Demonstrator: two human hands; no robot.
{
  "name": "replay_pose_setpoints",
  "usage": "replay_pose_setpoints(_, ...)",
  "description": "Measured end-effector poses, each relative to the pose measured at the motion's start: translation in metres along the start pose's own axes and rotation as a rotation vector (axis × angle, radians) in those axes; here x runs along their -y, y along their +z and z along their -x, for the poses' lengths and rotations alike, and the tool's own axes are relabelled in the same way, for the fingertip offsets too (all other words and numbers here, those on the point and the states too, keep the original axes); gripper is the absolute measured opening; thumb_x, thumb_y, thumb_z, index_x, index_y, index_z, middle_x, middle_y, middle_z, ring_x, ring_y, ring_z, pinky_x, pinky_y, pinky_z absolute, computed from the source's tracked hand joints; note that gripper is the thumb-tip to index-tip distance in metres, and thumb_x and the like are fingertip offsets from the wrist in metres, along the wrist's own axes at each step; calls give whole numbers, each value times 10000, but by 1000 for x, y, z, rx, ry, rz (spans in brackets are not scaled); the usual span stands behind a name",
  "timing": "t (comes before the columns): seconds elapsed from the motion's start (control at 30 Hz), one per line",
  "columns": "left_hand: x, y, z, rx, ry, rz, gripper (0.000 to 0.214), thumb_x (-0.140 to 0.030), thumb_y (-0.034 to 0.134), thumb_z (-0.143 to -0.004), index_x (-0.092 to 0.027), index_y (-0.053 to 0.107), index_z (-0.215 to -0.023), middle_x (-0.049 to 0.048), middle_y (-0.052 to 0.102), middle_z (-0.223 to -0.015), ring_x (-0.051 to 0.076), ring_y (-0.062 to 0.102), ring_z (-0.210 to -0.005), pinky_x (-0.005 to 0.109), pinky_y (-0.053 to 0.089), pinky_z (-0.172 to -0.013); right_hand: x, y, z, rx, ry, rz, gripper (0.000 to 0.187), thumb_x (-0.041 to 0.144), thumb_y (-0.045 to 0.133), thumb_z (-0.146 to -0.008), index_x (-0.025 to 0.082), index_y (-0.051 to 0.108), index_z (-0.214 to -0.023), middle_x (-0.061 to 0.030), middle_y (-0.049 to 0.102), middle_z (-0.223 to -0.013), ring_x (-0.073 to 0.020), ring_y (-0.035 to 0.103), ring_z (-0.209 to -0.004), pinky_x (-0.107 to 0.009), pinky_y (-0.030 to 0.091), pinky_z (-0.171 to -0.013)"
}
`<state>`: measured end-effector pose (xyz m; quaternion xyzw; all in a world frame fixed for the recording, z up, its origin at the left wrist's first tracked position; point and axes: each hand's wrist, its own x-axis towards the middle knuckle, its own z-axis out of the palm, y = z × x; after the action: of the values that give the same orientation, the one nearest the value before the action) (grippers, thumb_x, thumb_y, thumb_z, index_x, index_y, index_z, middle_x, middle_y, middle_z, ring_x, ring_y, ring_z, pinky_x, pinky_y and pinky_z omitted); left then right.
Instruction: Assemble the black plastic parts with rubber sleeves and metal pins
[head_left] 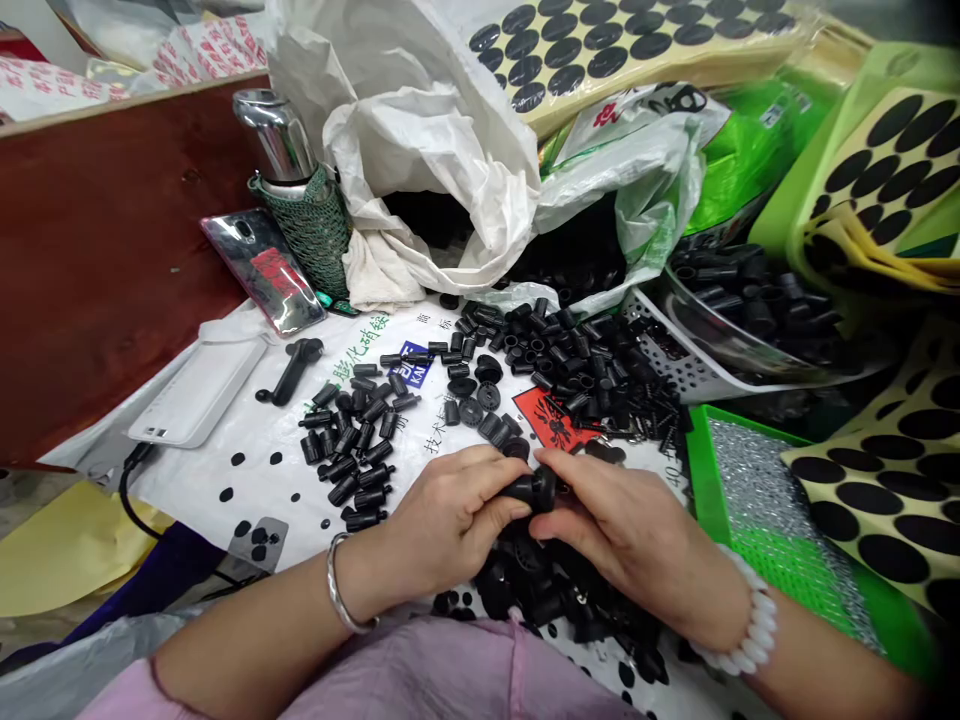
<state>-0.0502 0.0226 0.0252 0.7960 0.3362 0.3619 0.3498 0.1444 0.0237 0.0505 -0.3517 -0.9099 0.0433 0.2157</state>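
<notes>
Down at lower centre, both hands are on one black part (521, 489): the left hand (450, 515) pinches it between thumb and finger, while the right hand (637, 535) has thumb and fingertips set about its round end. Just above, black cylinders (311, 447) lie strewn over the white sheet (262, 485). A white bag (427, 120) gapes at upper centre, a phone (259, 270) rests by a bottle (311, 225) at upper left, and a green tray (705, 480) of silvery bits (750, 490) sits lower right.
</notes>
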Motion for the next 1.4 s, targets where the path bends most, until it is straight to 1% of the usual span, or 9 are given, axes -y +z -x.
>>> replay_pose_setpoints(0.13, 6, 2, 1, 71, -25, -29, 205, -203, 450, -869, -114, 585, -995, 62, 566, -761, 150, 518, -691, 251, 420, -626, 2, 0, -5, 48, 65, -27, 372, 426, 329, -900, 121, 522, -989, -88, 678, -780, -153, 643, -610, -254, 516, -525)
replay_pose_setpoints(0.4, 2, -2, -2, 131, 76, -58, 146, -174, 463, -861, -102, 578, -918, 35, 540, -704, 128, 491, -637, 231, 421, -601, 6, -6, 3, 106, 5, -53, 368, 332, 313, -924, 89, 389, -1190, -124, 664, -895, -176, 648, -752, -282, 542, -615)
replay_pose_setpoints(0.63, 7, 7, 3, -129, 226, -80, 232, -165, 460, -856, -109, 527, -1070, 104, 602, -825, 174, 558, -756, 297, 484, -668, 10, -8, -7, 49, 98, -170, 342, 368, 374, -903, 131, 486, -1122, -102, 672, -889, -173, 650, -754, -285, 540, -639)
replay_pose_setpoints(0.8, 4, 6, -3, -206, -76, 361, 204, -250, 554, -822, -127, 616, -972, 64, 615, -781, 132, 565, -633, 250, 487, -583, 11, -17, -16, 1, 180, -242, 519, 450, 463, -843, 115, 441, -1238, -103, 656, -910, -174, 635, -749, -302, 538, -657)
replay_pose_setpoints(0.9, 0, 5, -4, -247, -228, 549, 244, -260, 541, -832, -116, 597, -1021, 70, 638, -806, 134, 589, -641, 249, 507, -597, 13, -14, -12, -110, 334, -404, 441, 363, 501, -842, 161, 443, -1230, -53, 631, -842, -124, 598, -641, -243, 520, -564)
replay_pose_setpoints(1.03, -4, 8, -5, -404, -126, 362, 222, -194, 580, -804, -148, 601, -1020, 85, 626, -1009, 191, 580, -930, 336, 471, -852, 24, 2, -10, -198, 536, -771, 236, 257, 567, -798, 217, 552, -1030, -21, 641, -852, -120, 612, -722, -234, 523, -648)
replay_pose_setpoints(1.2, -4, 16, -3, -584, 54, 19, 219, -127, 576, -772, -160, 595, -987, 88, 536, -985, 196, 531, -934, 351, 469, -819, 39, 19, -25, -256, 656, -1231, 198, 239, 585, -778, 207, 554, -971, -26, 649, -897, -125, 614, -829, -246, 510, -749)
replay_pose_setpoints(1.3, -5, 12, 4, -488, 97, -127, 340, -135, 572, -765, -162, 539, -1103, 112, 512, -1029, 224, 510, -957, 388, 463, -822, 39, 20, -27, -291, 669, -1289, 183, 247, 573, -790, 197, 556, -965, -25, 636, -883, -119, 601, -824, -243, 499, -761)
replay_pose_setpoints(1.4, -6, 0, 9, -376, 141, -109, 505, -170, 595, -754, -155, 445, -1235, 146, 477, -1155, 269, 462, -1071, 442, 413, -910, 35, 15, -21, -208, 633, -1258, 146, 255, 529, -825, 192, 555, -955, -16, 618, -833, -104, 584, -754, -219, 494, -704)
